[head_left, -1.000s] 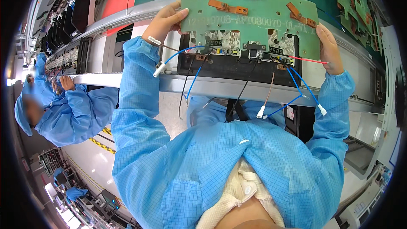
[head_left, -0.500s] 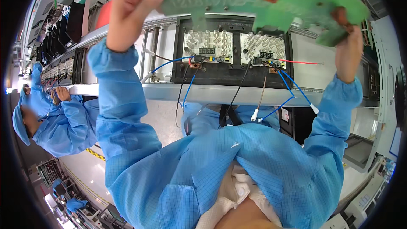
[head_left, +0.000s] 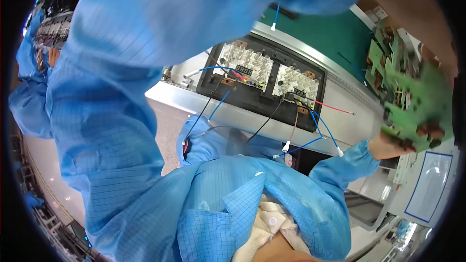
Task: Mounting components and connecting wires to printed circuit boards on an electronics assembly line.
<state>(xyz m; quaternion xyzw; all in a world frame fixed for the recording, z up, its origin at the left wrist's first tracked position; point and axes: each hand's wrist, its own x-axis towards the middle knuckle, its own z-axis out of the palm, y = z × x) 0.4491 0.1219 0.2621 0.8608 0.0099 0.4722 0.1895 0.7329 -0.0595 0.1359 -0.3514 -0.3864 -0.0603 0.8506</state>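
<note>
A green fixture plate point(head_left: 420, 109), with notched edges and reddish-brown blocks on it, is held up at the far right, blurred by motion. My right hand point(head_left: 388, 146) grips its lower edge. My left arm crosses the top of the view, and my left hand point(head_left: 407, 7) meets the plate's upper end; its fingers are smeared and partly out of sight. Left of the plate, a black tray point(head_left: 272, 80) on the line carries two white circuit boards, the left board point(head_left: 247, 63) and the right board point(head_left: 296, 82), with displays and attached wires.
Blue wires point(head_left: 330, 133), a red wire point(head_left: 335, 107) and black wires trail from the boards, some over the metal rail point(head_left: 170, 99). More green plates point(head_left: 376, 60) stand at the right by a green mat point(head_left: 320, 39). A co-worker in blue point(head_left: 31, 97) sits at the left.
The green plate has moved from above the tray to the far right, turning on the way. My left arm has swung across to the right, and my view has rotated.
</note>
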